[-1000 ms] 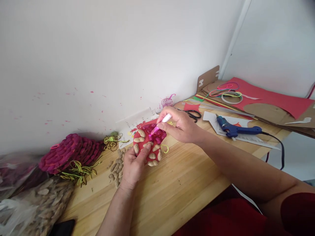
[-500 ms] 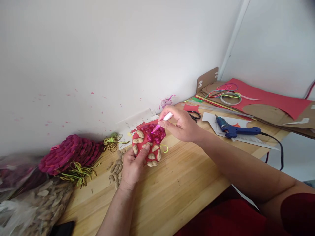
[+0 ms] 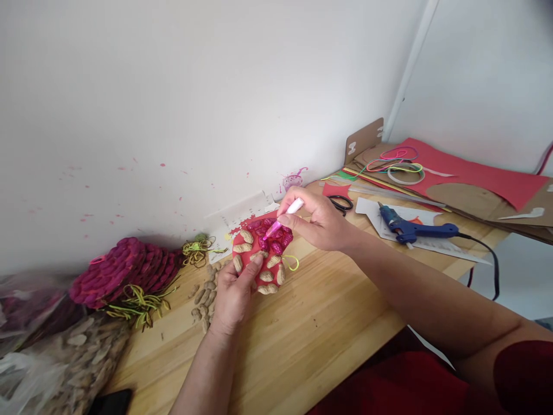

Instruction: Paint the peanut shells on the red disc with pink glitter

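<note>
Left of the blue hot-glue gun, held just above the wooden table, is the red disc you are colouring. Your left hand grips it from below, fingers curled behind and thumb pressed on its face. Your right hand, between the disc and the glue gun, pinches the pink marker in a writing grip, with its tip down on the peanut shells at the disc's top.

By the look of it you are under halfway. The shells on the upper part, the side towards the glue gun, are already magenta. Those on the lower part and the far side from the gun are bare tan, so most of the colouring is left.

For room, the bare tabletop on your side of the glue gun is open as far as the near edge. Further left than the disc lie loose peanuts and a pile of magenta pieces. The wall is close behind. The scissors sit just past your right hand towards the gun, and the gun's cord drops over the table's right edge, so watch your elbow there.
</note>
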`<state>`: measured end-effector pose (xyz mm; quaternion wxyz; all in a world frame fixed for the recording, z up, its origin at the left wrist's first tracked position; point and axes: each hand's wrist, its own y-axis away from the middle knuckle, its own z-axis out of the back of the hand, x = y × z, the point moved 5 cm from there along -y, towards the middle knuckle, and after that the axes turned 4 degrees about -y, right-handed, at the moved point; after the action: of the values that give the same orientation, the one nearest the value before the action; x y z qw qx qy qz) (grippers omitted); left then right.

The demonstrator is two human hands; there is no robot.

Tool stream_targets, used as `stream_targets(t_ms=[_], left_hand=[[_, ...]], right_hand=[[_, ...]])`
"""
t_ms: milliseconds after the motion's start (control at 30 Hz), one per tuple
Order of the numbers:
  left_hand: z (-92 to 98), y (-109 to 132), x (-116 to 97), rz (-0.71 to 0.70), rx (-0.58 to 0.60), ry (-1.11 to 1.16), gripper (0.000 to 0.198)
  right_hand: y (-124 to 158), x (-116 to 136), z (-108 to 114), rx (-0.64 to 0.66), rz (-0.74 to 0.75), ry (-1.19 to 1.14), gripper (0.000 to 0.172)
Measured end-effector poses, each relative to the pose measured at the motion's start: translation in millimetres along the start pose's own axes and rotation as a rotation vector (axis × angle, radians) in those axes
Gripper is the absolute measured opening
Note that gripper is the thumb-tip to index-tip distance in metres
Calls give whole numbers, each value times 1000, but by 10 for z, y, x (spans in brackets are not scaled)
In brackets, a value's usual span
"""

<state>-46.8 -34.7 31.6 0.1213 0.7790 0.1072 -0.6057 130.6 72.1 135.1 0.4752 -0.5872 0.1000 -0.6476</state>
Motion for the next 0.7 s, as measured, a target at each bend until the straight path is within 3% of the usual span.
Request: stream_targets(t_ms=[267,700], left_hand=[[-6,3,-16,-45,-2,-78,24],[17,-11,28,-7,-12,-6,29]], right_hand=[[9,30,-11,-42,50,51,9],[17,99,-18,-51,93,134,9]])
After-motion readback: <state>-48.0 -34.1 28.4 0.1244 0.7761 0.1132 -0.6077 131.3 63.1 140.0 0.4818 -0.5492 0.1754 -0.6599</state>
